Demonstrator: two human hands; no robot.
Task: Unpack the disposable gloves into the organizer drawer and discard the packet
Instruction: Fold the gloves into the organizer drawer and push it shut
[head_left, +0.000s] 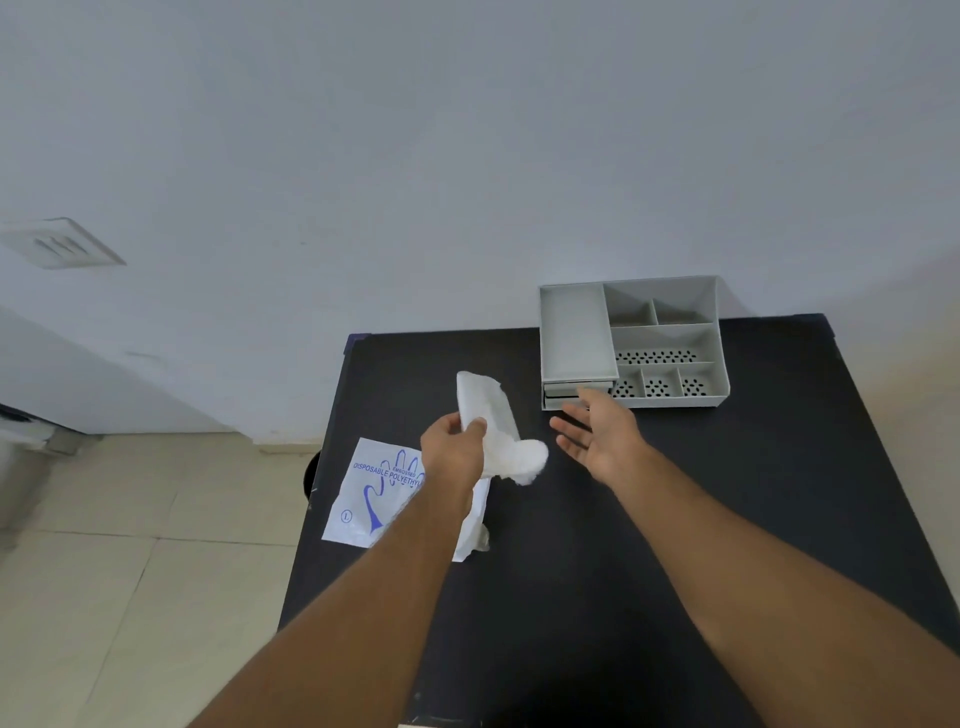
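Observation:
My left hand (453, 451) is shut on a folded wad of translucent white disposable gloves (496, 423), held above the black table (571, 545). Under my left forearm lies the flat white packet (363, 493) with blue glove print, hanging partly over the table's left edge. My right hand (597, 434) is open, palm up, just right of the gloves and right in front of the grey organizer (670, 338). The organizer's drawer (566, 392) sits at its lower left, its front just beyond my right fingertips; how far it stands out I cannot tell.
The organizer stands at the table's far edge against a pale wall (467, 156). Its top has several compartments, some with perforated floors. A tiled floor (130, 571) lies to the left, with a dark round object (310, 475) just past the table's left edge.

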